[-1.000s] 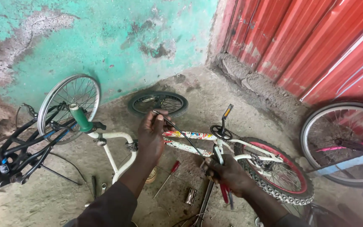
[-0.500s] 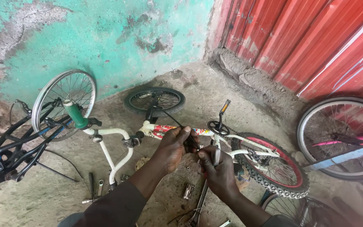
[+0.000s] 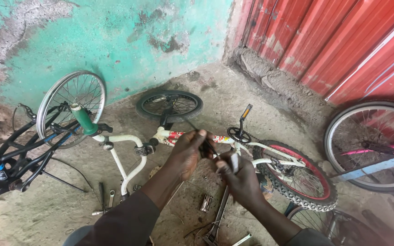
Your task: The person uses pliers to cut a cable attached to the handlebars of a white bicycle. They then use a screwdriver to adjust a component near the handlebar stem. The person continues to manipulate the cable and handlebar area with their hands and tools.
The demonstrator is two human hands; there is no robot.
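So the small white bike [image 3: 233, 146] is lying on its side on the concrete floor [image 3: 215, 86], right in the middle of the frame, and both your hands are on top of its frame. Its long axis runs from the white handlebars [image 3: 124, 164] at lower left to the red-rimmed knobby rear wheel [image 3: 297, 177] at lower right, with the small front wheel [image 3: 169, 105] lying flat just above centre.

Your left hand [image 3: 185, 152] is curled shut around a thin dark cable [image 3: 196, 130] that slants up toward that front wheel. Your right hand [image 3: 240, 177] sits just right of it, nearly touching, pinched on a small pale piece [image 3: 234, 161]; can't tell what it is. Both hands are about equally close to the frame tube. The crank and pedal [image 3: 242, 123] stick up just beyond your right hand, close enough to bump.

Room-wise: loose tools [image 3: 213, 214] lie on the floor under your wrists, with a couple of spanners [image 3: 108, 200] near the handlebars. A dark bike with a green grip [image 3: 83, 120] and a spoked wheel [image 3: 71, 107] crowds the left. Another bike wheel [image 3: 372, 146] stands at the right edge against the red corrugated wall [image 3: 338, 45]. The turquoise wall [image 3: 115, 41] closes off the top. The most open floor is at upper centre, past the front wheel.
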